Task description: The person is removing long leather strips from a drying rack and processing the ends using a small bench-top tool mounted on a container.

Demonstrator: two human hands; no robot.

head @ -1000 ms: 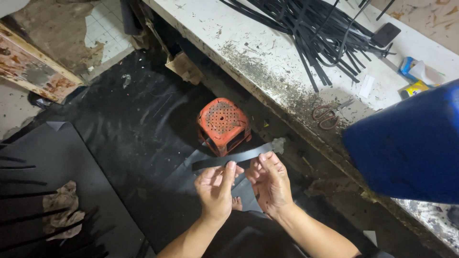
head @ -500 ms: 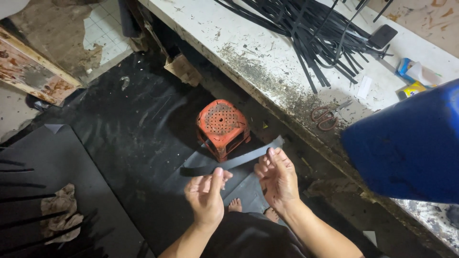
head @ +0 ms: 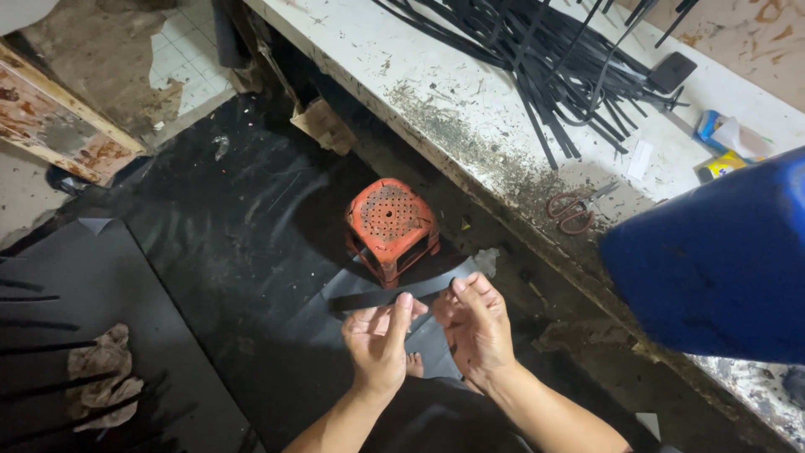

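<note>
Both of my hands hold a thin black rubber strip [head: 394,293] stretched between them in front of me. My left hand [head: 379,342] pinches its left part with thumb and fingers. My right hand [head: 476,325] grips the right part, where the strip runs up past the fingers. Just beyond the strip stands a small red plastic stool [head: 391,223] on black sheeting [head: 226,252]. A foot shows between my wrists.
A dirty white workbench [head: 436,92] runs along the right, with a pile of black strips [head: 553,50], red-handled scissors [head: 574,210] and a dark phone [head: 671,72]. A blue container [head: 713,260] stands at its near end. A crumpled rag [head: 101,377] lies left.
The strip has dropped slightly and sits flatter between my hands. Both hands shifted a little while keeping their grip.
</note>
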